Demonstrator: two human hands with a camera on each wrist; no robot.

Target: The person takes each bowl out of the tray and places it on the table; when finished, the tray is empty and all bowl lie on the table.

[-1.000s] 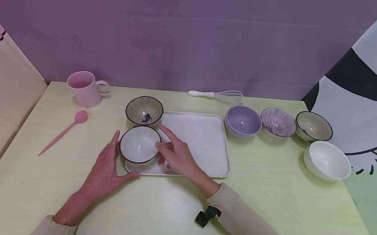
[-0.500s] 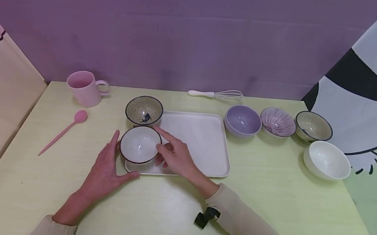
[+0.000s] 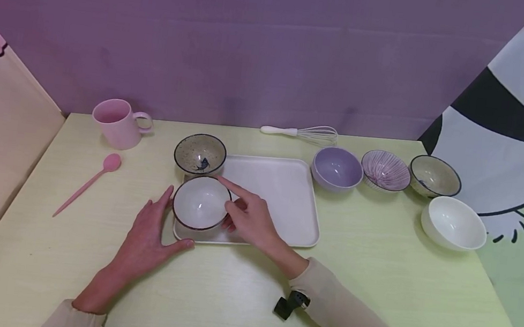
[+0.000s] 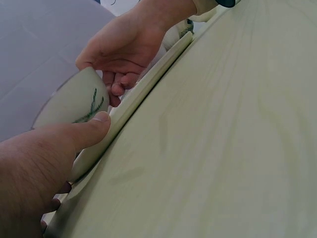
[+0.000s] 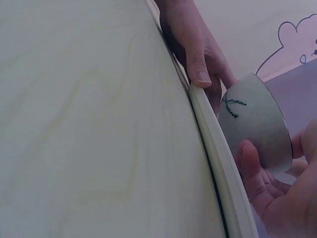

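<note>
A small bowl (image 3: 201,204) with a white inside and dark rim stands at the left end of the white tray (image 3: 277,203). My right hand (image 3: 253,219) grips it from the right, thumb at the rim and index finger reaching along its far side. The right wrist view shows green twig marks on the bowl's outside (image 5: 257,124). My left hand (image 3: 149,231) spreads around the tray's near left corner, thumb along the front edge and straight fingers beside the bowl. A speckled bowl (image 3: 200,154) with a blue motif stands just behind.
At the right stand a purple bowl (image 3: 337,169), a striped bowl (image 3: 385,171), a beige bowl (image 3: 435,177) and a white bowl (image 3: 454,224). A whisk (image 3: 300,132) lies at the back. A pink mug (image 3: 118,124) and pink spoon (image 3: 88,184) are at left.
The white-lined bowl has shifted slightly to the right with my right hand, leaving a wider gap to the left fingers. My left hand has barely moved.
</note>
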